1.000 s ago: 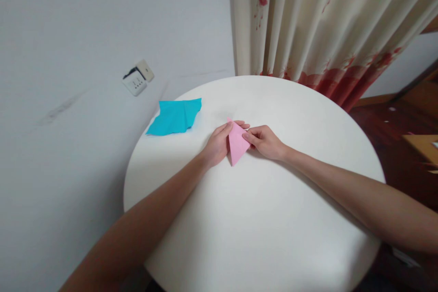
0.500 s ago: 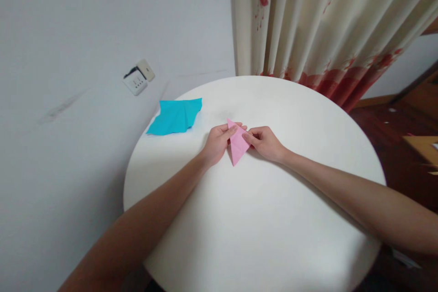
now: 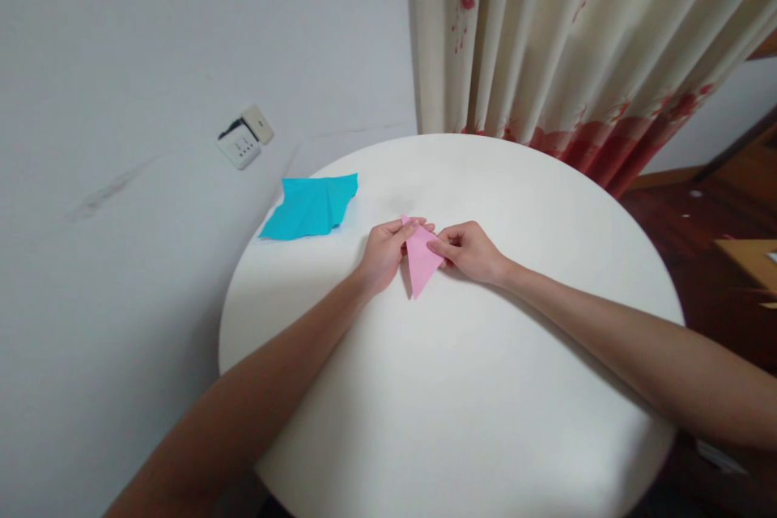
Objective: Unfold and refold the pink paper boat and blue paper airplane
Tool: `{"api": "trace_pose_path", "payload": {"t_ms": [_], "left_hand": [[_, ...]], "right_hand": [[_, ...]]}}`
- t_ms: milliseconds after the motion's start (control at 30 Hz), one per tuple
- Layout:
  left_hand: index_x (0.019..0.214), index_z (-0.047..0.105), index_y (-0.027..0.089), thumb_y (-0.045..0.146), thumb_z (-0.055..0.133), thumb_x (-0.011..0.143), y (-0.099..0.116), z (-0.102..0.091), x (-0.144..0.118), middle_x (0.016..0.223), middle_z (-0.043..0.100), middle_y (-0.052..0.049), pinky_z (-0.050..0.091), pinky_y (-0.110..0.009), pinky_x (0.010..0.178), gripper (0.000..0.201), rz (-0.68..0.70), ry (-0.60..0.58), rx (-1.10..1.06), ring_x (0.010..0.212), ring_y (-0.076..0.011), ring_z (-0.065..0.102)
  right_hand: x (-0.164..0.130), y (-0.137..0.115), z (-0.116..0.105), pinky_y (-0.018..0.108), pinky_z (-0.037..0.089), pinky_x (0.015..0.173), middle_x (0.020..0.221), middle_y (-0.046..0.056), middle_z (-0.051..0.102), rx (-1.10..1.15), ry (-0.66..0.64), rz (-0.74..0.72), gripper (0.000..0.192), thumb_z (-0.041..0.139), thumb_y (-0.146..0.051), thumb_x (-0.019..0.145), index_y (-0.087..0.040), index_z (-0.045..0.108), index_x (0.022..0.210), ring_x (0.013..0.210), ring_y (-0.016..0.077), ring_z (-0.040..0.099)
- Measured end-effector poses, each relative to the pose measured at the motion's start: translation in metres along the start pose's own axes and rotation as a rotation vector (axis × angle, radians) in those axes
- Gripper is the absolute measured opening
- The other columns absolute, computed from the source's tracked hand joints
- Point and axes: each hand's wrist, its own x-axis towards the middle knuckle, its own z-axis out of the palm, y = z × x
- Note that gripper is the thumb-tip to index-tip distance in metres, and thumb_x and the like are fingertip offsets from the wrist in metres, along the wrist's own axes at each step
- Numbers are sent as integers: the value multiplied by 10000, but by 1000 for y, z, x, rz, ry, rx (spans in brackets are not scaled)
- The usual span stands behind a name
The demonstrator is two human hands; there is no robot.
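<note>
Since a second ago the left fingers have drawn back from the far corner of the pink paper triangle and curled in along its left edge, and the paper has shifted very slightly nearer; little else has changed. Both hands pinch it now: the left hand grips the upper left edge between thumb and fingers, and the right hand nips the right corner with thumb and forefinger. The triangle lies near the middle of the round white tabletop, its long point aimed toward the person, seemingly lifted a little at the top.

As I judge it, uneven pull from the two pinches could skew the fold or crease the thin sheet off its line, and the smooth surface would let the free point slide.

Well apart to the left, a crumpled blue paper rests at the tabletop's edge. Behind stands a floral curtain, and a wall socket sits on the grey wall.
</note>
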Motion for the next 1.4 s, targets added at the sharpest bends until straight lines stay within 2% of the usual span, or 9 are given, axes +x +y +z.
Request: {"api": "trace_pose_path", "payload": {"t_ms": [167, 367, 467, 533, 600, 700, 967, 1400], "left_hand": [[929, 735, 112, 371, 809, 774, 3, 4, -1, 924, 764, -112, 520, -387, 913, 311, 16, 74, -44, 877, -208, 711], [923, 722, 104, 385, 749, 840, 1, 2, 3, 910, 761, -120, 511, -383, 929, 294, 52, 132, -63, 862, -199, 713], [976, 718, 110, 412, 733, 857, 3, 0, 4, 954, 760, -126, 516, -367, 905, 325, 20, 93, -38, 878, -199, 708], [967, 721, 111, 439, 745, 842, 3, -2, 3, 911, 756, -115, 524, -342, 836, 352, -1, 21, 29, 832, -195, 699], [867, 724, 113, 457, 762, 818, 0, -4, 2, 792, 735, -81, 511, -298, 716, 349, 15, -36, 138, 718, -174, 671], [733, 706, 132, 469, 777, 792, -5, -6, 2, 669, 689, -36, 460, -257, 593, 350, 58, -39, 265, 601, -144, 618], [711, 732, 161, 498, 786, 764, -4, -7, 3, 701, 710, -43, 470, -256, 608, 346, 43, -69, 321, 625, -150, 621], [673, 718, 160, 475, 775, 781, -3, -7, 2, 658, 687, -32, 443, -243, 570, 338, 45, -56, 346, 588, -133, 595]], "right_hand": [[-1, 0, 0, 248, 360, 494, 575, 34, 619, 117, -47, 49, 453, 654, -540, 848, -148, 617, 623, 502, 105, 493], [-1, -2, 2, 251, 421, 512, 593, 49, 656, 203, -80, 77, 437, 698, -530, 821, -136, 649, 639, 514, 116, 549], [0, -1, 2, 245, 418, 501, 588, 53, 662, 203, -63, 84, 430, 704, -517, 822, -131, 652, 641, 507, 117, 557], [0, 1, 2, 243, 421, 501, 584, 56, 663, 199, -28, 71, 434, 695, -519, 830, -132, 650, 640, 513, 122, 569], [2, 4, 3, 246, 439, 517, 591, 59, 671, 196, 21, 49, 439, 682, -528, 840, -135, 649, 648, 528, 129, 589], [4, 8, 4, 250, 461, 529, 599, 63, 681, 194, 98, 26, 449, 672, -550, 841, -143, 642, 656, 529, 134, 603], [7, 8, 4, 256, 465, 499, 590, 70, 684, 196, 270, 19, 462, 699, -583, 803, -149, 641, 656, 505, 142, 602], [6, 4, 3, 248, 427, 485, 566, 48, 656, 237, 222, 17, 472, 710, -600, 786, -155, 622, 653, 488, 124, 566]]}}
